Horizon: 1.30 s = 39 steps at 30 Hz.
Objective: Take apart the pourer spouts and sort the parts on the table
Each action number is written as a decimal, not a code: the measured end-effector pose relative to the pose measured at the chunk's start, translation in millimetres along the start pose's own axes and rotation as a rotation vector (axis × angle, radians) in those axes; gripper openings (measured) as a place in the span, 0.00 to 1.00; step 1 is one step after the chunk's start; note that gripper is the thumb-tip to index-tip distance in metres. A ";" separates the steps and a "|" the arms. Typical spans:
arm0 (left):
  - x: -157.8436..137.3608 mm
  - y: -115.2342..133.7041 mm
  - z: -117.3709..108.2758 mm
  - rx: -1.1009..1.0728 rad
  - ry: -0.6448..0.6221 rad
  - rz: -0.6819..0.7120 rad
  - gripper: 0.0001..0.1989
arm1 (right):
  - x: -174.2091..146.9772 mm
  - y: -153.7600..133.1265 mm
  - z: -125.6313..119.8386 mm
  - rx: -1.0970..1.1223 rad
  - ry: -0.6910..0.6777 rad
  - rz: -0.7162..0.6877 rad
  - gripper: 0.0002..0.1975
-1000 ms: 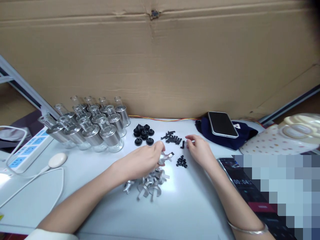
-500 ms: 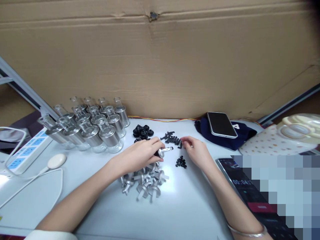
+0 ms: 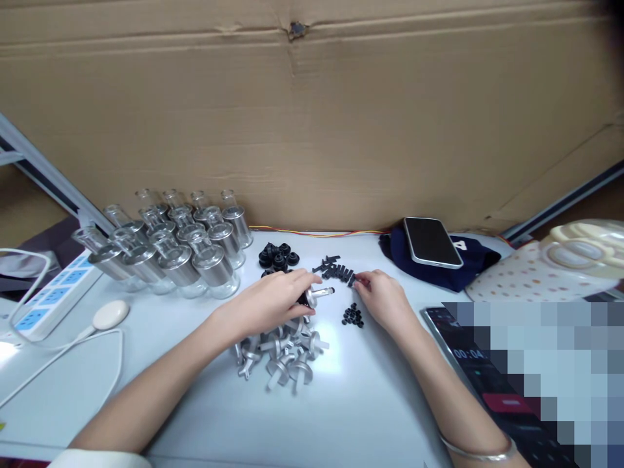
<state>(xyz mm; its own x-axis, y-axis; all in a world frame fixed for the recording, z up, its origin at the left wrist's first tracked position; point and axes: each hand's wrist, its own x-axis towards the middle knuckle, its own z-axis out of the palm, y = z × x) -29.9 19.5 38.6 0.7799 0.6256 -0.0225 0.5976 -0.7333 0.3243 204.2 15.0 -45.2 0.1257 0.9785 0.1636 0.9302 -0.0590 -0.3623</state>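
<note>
My left hand is closed around a silver bottle pourer, whose narrow stem points right and ends in a small black tip. Dark material shows at its base, partly hidden by my fingers. Below that hand lies a heap of silver pourer parts with round discs. Behind it are black ribbed rubber stoppers. My right hand pinches with thumb and index finger a short black tube at the right end of a row of black tubes. A small pile of black caps sits just below.
Several glass bottles with metal bands stand at the left. Beside them are a power strip and a white round charger. A phone rests on dark blue cloth at the right, near a larger phone. Cardboard rises behind.
My right fingers have closed in on the short black tube at the row's end, which now lies differently. My left hand has shifted slightly left with the pourer.
</note>
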 end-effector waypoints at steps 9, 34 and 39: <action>-0.5 3.3 -4.9 -0.156 0.058 -0.147 0.12 | -6.3 -21.6 -17.2 0.281 0.126 -0.191 0.16; 6.2 -3.4 2.3 0.002 0.092 -0.016 0.10 | -22.2 -47.4 -20.6 0.383 0.038 -0.634 0.13; 5.9 -2.2 2.3 0.160 0.135 0.048 0.12 | -24.1 -50.6 -21.1 0.432 -0.010 -0.592 0.14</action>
<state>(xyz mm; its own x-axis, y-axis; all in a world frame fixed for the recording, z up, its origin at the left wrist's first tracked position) -26.1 24.2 35.5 0.7825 0.6112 0.1194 0.5908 -0.7892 0.1677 161.4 -9.8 -11.5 -0.3612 0.8241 0.4364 0.6223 0.5616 -0.5453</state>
